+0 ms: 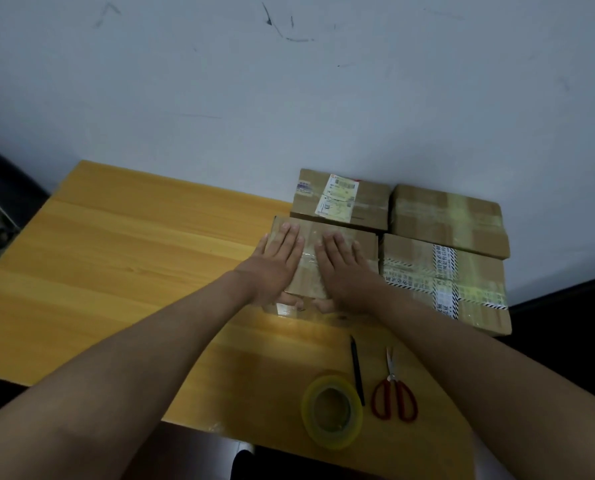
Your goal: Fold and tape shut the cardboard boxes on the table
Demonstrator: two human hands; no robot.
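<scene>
A closed brown cardboard box (365,244) with clear tape along its top lies on the wooden table (123,258). My left hand (278,261) rests flat on its left half, fingers straight. My right hand (344,265) lies flat on the taped seam to the right, fingers straight too. Both thumbs reach down over the box's near side. A roll of yellowish clear tape (332,412) sits near the table's front edge, apart from both hands.
Three more taped boxes stand around it: one with white labels (341,199) behind, one (448,220) at the back right, one with printed tape (462,282) at the right. A black pen (357,370) and red-handled scissors (394,393) lie beside the tape roll. The wall (289,81) is behind.
</scene>
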